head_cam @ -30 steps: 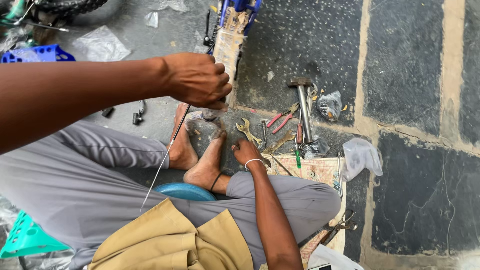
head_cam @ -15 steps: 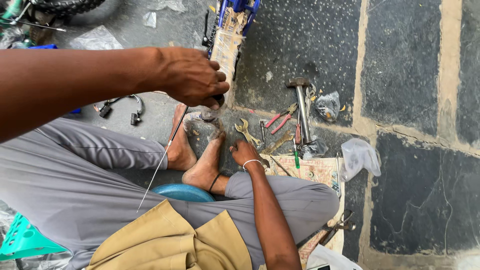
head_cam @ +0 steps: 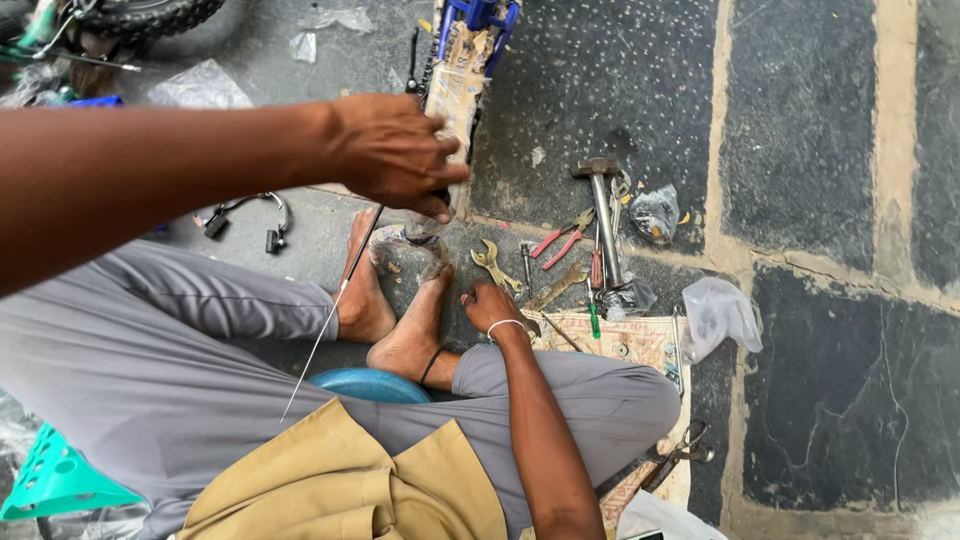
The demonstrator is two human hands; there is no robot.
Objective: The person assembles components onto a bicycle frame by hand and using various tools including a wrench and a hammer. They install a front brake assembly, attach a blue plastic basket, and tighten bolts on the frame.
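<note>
Dark stone-slab floor (head_cam: 800, 120), pale mortar joints (head_cam: 893, 150), daylight, teal stool (head_cam: 55, 480).

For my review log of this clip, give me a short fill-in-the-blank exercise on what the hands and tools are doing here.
1. The left hand pinches a thin metal ____.
2. The right hand rests on the ground beside the person's bare ____.
3. The steel-headed hammer lies on the dark stone ____.

Missing words: cable; feet; floor

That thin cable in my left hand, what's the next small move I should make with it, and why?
Probably bring the right hand up to steady the cable lower down. The left hand pinches only its top end, raised near the blue frame, while the rest hangs loose across the feet. The right hand rests on the ground by the wrench, holding nothing.
</note>
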